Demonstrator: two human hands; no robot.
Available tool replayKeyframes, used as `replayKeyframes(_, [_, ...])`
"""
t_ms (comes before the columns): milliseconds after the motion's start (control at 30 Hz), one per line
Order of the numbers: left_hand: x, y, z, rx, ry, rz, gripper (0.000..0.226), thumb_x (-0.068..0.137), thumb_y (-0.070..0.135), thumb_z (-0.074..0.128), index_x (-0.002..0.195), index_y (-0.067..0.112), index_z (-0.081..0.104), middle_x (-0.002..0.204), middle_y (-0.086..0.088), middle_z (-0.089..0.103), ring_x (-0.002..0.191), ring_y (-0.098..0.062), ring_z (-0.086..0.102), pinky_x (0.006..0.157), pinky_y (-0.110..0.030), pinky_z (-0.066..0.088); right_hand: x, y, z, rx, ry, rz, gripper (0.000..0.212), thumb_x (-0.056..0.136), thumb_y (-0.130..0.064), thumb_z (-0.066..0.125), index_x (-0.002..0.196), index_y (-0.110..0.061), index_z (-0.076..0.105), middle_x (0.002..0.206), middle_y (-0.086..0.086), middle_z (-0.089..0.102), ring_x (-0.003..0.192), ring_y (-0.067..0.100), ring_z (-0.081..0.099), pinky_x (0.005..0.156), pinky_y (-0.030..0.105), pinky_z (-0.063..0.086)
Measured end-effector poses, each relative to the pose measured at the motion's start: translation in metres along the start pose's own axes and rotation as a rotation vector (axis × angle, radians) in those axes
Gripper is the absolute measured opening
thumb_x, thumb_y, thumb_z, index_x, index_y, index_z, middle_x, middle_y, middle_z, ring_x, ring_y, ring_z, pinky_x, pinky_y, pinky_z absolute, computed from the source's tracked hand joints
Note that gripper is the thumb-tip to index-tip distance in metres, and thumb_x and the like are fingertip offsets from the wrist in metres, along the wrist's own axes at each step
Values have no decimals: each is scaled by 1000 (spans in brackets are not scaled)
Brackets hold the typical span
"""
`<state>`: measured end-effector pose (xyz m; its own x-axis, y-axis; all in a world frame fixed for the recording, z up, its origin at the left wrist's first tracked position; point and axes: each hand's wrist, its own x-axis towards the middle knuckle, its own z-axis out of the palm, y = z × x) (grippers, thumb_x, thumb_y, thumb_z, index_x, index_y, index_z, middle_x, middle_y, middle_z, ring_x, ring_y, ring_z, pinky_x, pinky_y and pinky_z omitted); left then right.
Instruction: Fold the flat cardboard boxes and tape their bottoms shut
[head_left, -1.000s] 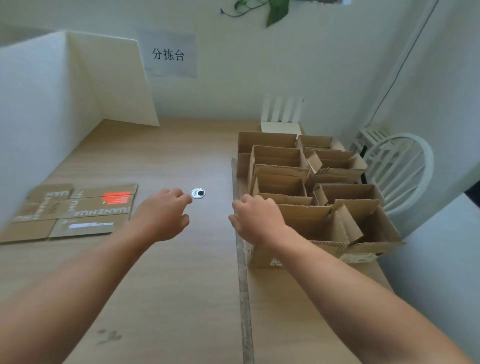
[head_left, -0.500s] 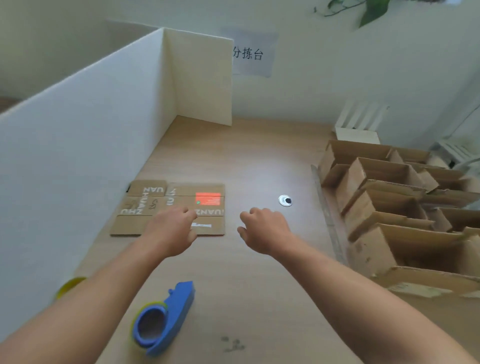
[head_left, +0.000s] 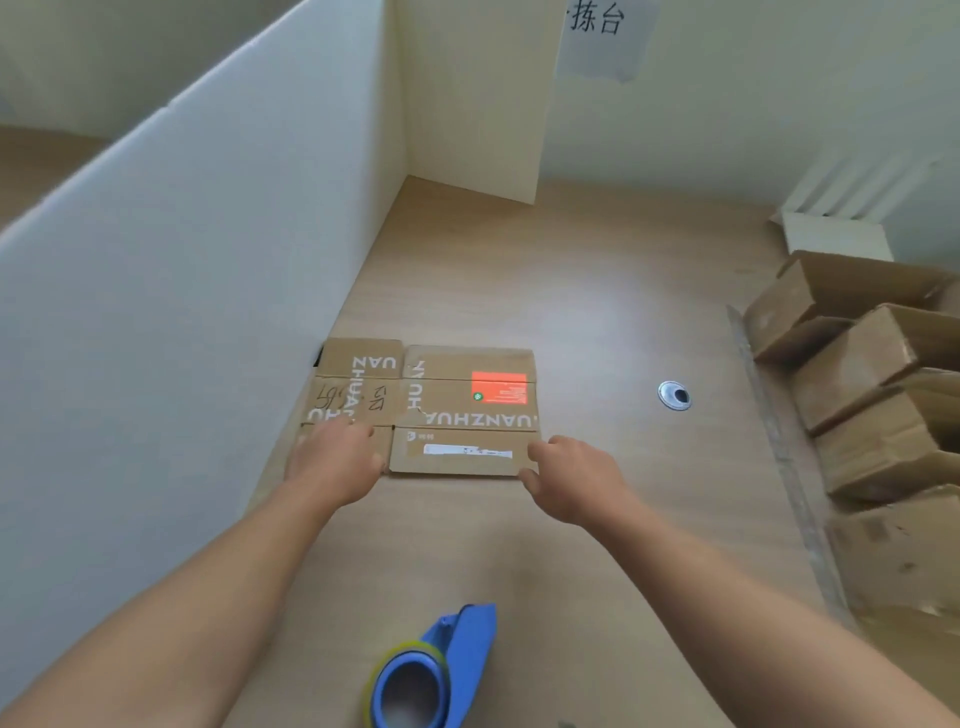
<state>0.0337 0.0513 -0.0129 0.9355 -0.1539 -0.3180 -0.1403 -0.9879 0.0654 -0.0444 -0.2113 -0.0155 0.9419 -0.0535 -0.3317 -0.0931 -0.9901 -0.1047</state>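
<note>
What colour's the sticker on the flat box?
Orange-red sticker on the flat box, head view.

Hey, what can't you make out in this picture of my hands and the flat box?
Head view:
Left hand covers part of the flat box; right hand hides its own fingertips.
Tape dispenser: bottom edge cuts it.
Folded boxes: right edge cuts them.
White label print: too small.

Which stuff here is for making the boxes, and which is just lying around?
For the job:
flat cardboard box
blue tape dispenser
folded boxes

Just lying about:
silver ring in the table
paper sign
white divider
</note>
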Motion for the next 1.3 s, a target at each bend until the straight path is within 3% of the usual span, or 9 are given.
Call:
replayKeyframes(267, [59, -33, 20, -51, -76, -100, 48, 93, 31, 47, 139, 20, 49, 139, -4, 50, 126, -27, 45, 100, -40, 43, 65, -9, 15, 68, -37, 114, 36, 100, -40, 40, 126, -19, 53, 120, 6, 56, 111, 31, 56, 80, 38, 45])
replayKeyframes(400, [78, -38, 34, -308, -55, -247, 58, 92, 34, 53, 147, 20, 40, 150, -7, 36, 135, -33, 33, 108, -46, 36, 90, -5, 28, 328, -32, 273, 39, 98, -38, 44, 133, -21, 47, 130, 6, 47, 120, 32, 46, 89, 42, 44])
replayKeyframes(567, [90, -46, 53, -336, 26, -352, 66, 91, 44, 57, 146, 14, 37, 153, -11, 31, 134, -37, 33, 110, -45, 31, 110, -3, 53, 605, 20, 389, 42, 92, -46, 48, 130, -29, 48, 122, 1, 51, 124, 28, 42, 93, 44, 39])
replayKeyframes(800, [105, -49, 63, -520, 68, -381, 66, 85, 56, 62, 137, 17, 48, 137, -19, 45, 127, -38, 40, 106, -44, 32, 116, -4, 54, 790, 109, 498, 43, 86, -47, 53, 127, -38, 49, 120, -2, 53, 118, 27, 48, 92, 44, 35])
replayKeyframes(900, [101, -50, 58, -688, 38, -444, 71, 85, 53, 67, 142, 16, 47, 142, -18, 45, 129, -37, 43, 106, -45, 36, 111, 11, 51, 875, 133, 579, 47, 87, -46, 58, 133, -35, 49, 132, 4, 52, 127, 32, 47, 102, 47, 39])
replayKeyframes(967, [94, -49, 57, -765, 26, -400, 59, 83, 52, 69, 132, 22, 56, 135, -14, 52, 120, -32, 52, 98, -41, 42, 103, 24, 49, 944, 142, 657, 67, 89, -45, 62, 149, -27, 37, 148, 8, 43, 138, 34, 38, 112, 48, 34])
replayKeyframes(1067, [81, -35, 51, -771, 43, -264, 41, 84, 44, 71, 119, 24, 61, 116, -9, 50, 97, -24, 52, 83, -34, 40, 83, 36, 50, 1011, 176, 670, 80, 88, -48, 65, 155, -24, 29, 154, 8, 38, 142, 30, 36, 116, 47, 31])
replayKeyframes(1200, [65, -13, 38, -869, 161, -125, 55, 83, 42, 73, 133, 24, 55, 124, -6, 53, 104, -18, 51, 87, -33, 41, 46, 39, 51, 1141, 271, 637, 80, 90, -50, 65, 156, -27, 25, 146, 3, 46, 132, 21, 47, 110, 41, 38])
replayKeyframes(1300, [52, -1, 25, -997, 180, 22, 63, 79, 53, 74, 135, 31, 53, 127, 3, 57, 113, -13, 55, 95, -36, 47, 19, 46, 46, 1267, 404, 642, 75, 93, -46, 63, 156, -28, 26, 130, -1, 54, 120, 17, 53, 98, 34, 40])
